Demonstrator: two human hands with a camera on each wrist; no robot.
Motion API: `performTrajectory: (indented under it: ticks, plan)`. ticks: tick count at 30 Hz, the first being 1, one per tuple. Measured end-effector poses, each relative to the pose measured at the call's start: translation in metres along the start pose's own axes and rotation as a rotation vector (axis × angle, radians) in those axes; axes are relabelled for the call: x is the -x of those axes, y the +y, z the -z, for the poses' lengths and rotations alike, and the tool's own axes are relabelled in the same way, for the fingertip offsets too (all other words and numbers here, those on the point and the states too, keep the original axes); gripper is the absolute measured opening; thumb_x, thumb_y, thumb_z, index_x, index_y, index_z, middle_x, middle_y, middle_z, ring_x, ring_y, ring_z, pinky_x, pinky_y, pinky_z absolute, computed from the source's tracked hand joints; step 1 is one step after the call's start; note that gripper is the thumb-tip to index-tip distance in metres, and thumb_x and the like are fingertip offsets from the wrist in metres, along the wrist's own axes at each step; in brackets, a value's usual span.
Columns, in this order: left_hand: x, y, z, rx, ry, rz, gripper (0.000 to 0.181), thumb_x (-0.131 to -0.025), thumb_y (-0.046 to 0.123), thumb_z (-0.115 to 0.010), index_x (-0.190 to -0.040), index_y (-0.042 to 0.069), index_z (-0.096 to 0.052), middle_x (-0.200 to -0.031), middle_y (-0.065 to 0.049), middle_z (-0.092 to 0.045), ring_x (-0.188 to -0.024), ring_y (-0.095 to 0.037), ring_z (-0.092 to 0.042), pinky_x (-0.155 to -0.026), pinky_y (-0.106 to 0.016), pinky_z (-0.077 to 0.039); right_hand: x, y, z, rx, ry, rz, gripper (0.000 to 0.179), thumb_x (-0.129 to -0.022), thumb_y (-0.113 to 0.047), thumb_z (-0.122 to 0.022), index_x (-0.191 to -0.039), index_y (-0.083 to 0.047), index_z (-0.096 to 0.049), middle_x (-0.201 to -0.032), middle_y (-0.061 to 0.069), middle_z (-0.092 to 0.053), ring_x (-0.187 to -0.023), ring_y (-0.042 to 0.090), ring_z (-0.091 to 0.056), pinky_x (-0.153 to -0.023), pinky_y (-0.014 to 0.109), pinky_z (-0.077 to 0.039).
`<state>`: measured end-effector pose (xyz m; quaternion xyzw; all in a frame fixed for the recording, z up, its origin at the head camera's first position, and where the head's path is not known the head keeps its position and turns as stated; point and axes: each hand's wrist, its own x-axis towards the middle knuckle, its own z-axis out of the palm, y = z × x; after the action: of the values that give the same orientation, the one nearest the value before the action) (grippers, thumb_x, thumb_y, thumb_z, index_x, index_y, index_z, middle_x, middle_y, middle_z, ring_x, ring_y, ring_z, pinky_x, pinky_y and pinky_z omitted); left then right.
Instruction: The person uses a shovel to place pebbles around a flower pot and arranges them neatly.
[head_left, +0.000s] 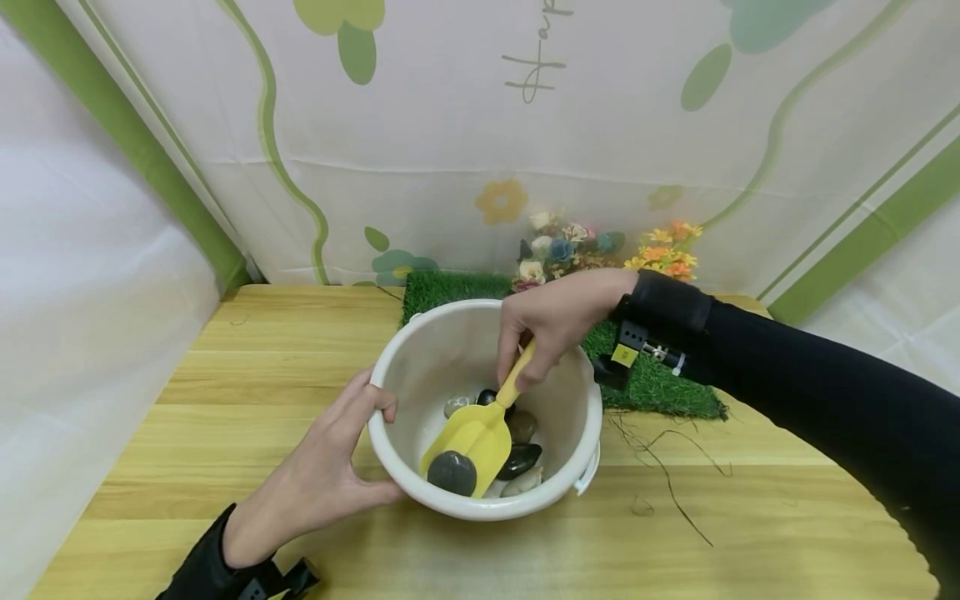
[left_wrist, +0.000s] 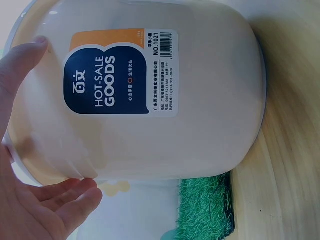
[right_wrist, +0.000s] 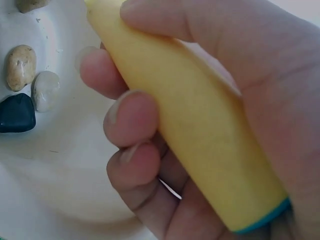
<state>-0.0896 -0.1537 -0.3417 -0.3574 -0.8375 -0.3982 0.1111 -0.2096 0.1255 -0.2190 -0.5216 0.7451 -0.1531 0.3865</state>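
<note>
R fingers (right_wrist: 132, 119) clamped on yellow scoop (head_left: 472, 433), 1 dark stone (head_left: 452, 473) loaded below them; prob. partway, other stones (head_left: 519, 461) unscooped in bkt (head_left: 491, 508). L fingers (head_left: 386, 405) grip rim.

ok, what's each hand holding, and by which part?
Right hand: the scoop, by its handle. Left hand: the bucket, by its rim and outer wall.

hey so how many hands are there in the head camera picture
2. The left hand grips the rim of the white bucket; the right hand holds the yellow scoop, which slants down into it.
</note>
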Motion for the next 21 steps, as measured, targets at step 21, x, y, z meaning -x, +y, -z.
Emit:
performTrajectory:
  ticks: [21]
  plan:
    - [0.000,0.001,0.002,-0.014,-0.014,0.020,0.061,-0.065,0.047,-0.078,-0.100,0.016,-0.040,-0.134,-0.002,-0.037,-0.122,-0.021,-0.037,-0.082,-0.039,-0.047,0.012,0.002,-0.001,0.025,0.090,0.034,0.017,-0.085,-0.030,-0.065,-0.102,-0.033,-0.069,-0.081,-0.013,-0.065,-0.054,0.008,-0.035,-0.050,0.024,-0.030]
